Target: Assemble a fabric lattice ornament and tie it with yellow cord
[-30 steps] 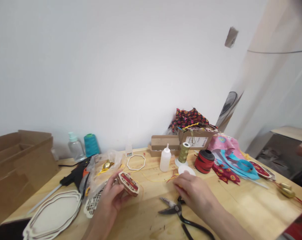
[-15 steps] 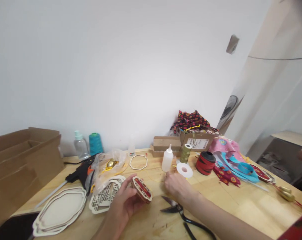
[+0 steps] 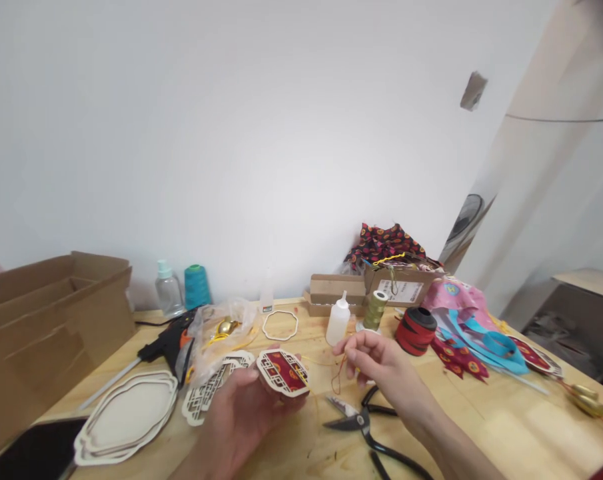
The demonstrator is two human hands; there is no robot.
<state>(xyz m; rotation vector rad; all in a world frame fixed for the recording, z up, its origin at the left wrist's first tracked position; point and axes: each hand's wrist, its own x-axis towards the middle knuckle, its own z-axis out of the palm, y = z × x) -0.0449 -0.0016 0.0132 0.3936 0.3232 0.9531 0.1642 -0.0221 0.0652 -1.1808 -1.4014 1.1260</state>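
My left hand (image 3: 241,417) holds a small wooden lattice ornament with a red patterned centre (image 3: 282,373), its face tilted up towards me. My right hand (image 3: 376,363) is raised just right of it, fingers pinched on a thin red and yellow thread (image 3: 337,373) that hangs in a loop between the hand and the ornament. Black-handled scissors (image 3: 361,427) lie on the wooden table (image 3: 481,427) under my right wrist.
Cut wooden lattice pieces (image 3: 208,393) and plain oval plates (image 3: 126,417) lie at the left, beside a glue gun (image 3: 168,343) and a cardboard box (image 3: 46,327). Behind stand a glue bottle (image 3: 338,320), a gold thread spool (image 3: 376,310), a red ribbon roll (image 3: 415,330) and coloured fabric (image 3: 468,320).
My right hand has lifted off the table with the thread pinched in it. My left hand has turned the ornament so that its red face shows.
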